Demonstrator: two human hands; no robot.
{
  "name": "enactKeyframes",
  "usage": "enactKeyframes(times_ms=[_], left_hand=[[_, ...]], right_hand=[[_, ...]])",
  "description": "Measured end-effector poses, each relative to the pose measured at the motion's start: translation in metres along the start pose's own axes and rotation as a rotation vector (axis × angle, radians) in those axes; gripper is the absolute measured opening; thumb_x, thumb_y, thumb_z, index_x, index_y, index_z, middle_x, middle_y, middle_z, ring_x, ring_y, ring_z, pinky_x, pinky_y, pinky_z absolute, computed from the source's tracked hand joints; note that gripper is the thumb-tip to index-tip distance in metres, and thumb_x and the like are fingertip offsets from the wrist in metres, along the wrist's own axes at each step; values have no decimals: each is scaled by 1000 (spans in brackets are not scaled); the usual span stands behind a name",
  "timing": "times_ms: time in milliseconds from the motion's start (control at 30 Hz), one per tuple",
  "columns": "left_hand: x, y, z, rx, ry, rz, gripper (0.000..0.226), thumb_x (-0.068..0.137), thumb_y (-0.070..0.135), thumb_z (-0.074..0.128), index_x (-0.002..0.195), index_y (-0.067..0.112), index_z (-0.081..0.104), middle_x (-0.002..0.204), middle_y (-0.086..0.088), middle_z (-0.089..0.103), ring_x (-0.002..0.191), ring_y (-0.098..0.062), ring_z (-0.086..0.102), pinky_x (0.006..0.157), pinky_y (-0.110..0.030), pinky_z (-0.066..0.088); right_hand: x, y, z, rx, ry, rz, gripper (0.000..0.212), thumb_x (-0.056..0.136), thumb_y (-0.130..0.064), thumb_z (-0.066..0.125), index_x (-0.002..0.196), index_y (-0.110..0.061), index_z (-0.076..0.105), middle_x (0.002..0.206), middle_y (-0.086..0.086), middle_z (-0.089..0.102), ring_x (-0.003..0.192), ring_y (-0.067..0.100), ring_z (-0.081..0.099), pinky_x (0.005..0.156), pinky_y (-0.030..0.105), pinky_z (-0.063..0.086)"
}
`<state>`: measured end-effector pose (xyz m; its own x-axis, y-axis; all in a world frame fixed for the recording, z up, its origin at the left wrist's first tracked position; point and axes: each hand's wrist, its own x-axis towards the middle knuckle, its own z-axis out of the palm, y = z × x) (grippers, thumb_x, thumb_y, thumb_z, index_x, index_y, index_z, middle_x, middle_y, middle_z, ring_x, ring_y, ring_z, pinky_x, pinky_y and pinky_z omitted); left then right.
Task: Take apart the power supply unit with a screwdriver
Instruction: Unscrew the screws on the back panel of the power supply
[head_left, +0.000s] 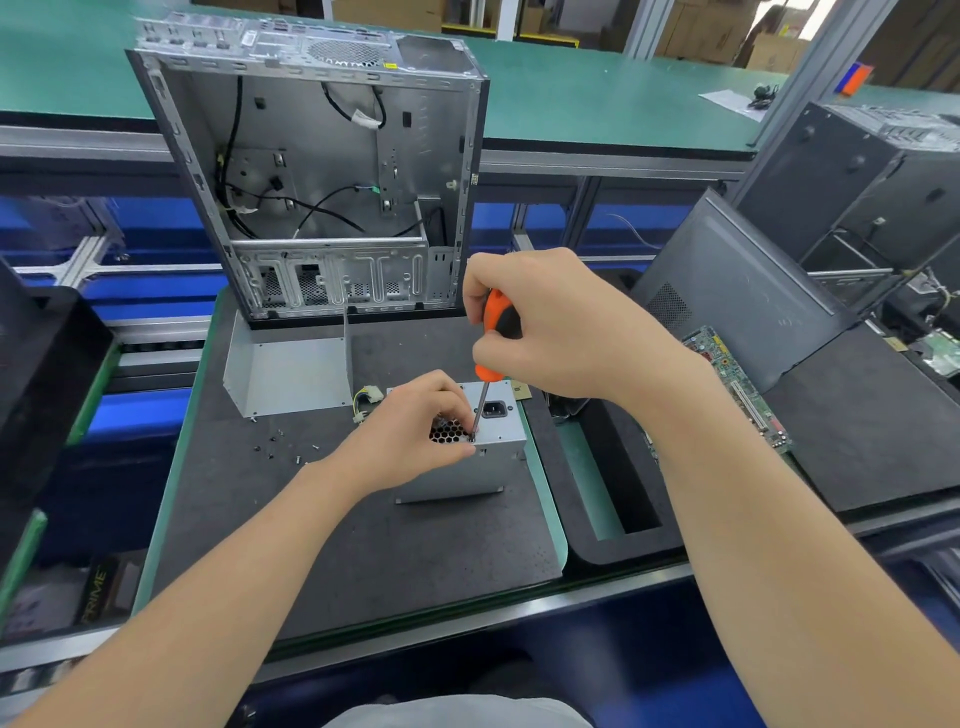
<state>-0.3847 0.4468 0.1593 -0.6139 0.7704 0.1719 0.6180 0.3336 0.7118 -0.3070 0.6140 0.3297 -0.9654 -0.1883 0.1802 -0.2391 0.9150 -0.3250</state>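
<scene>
Head view, bench inventory. Item one: power supply unit (501, 428), a grey metal box, is sitting on the dark mat (363, 545) at mid-bench, with its fan grille and socket facing up. Item two: right hand (550, 322) is gripping the orange-and-black screwdriver (498, 317) by the handle, its tip meeting a screw beside the grille. Item three: left hand (410, 436) is curling over the unit's grille end, holding it. Item four: loose screws (283, 447) are lying on the mat, leftward. Item five: stripped computer case (322, 171) is standing upright behind. Item six: circuit board (737, 384) is lying to the right.
</scene>
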Motion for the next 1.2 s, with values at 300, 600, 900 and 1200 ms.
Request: enactKeyframes(times_ms=[300,600,900,1200], left_hand=[[0,1,0,5,-6,-12,15,81,23,86,84,29,73,104,16,61,99,-3,61,92,-23,46],[1,1,0,-12,9,-13,12,83,24,84,82,28,72,102,14,62,95,-8,64,90,-28,51],[0,0,2,55,5,45,27,90,25,80,81,39,59,97,16,60,95,-6,56,85,-17,40],[2,1,2,127,-39,36,19,94,32,76,83,33,61,95,17,55,97,-8,51,84,-11,38]], right_hand=[[5,-4,7,-331,79,58,32,98,-54,54,101,-22,52,74,-3,55,74,26,55,58,35,40],[10,3,-6,141,-141,0,41,77,-10,67,110,-28,49,71,-8,66,57,12,51,50,26,43],[14,-6,3,-420,61,102,41,98,-62,50,86,-23,51,69,-6,45,62,21,50,50,29,26],[15,0,-7,9,-137,-21,31,77,-13,68,104,-19,54,70,-9,60,65,3,50,53,16,37]])
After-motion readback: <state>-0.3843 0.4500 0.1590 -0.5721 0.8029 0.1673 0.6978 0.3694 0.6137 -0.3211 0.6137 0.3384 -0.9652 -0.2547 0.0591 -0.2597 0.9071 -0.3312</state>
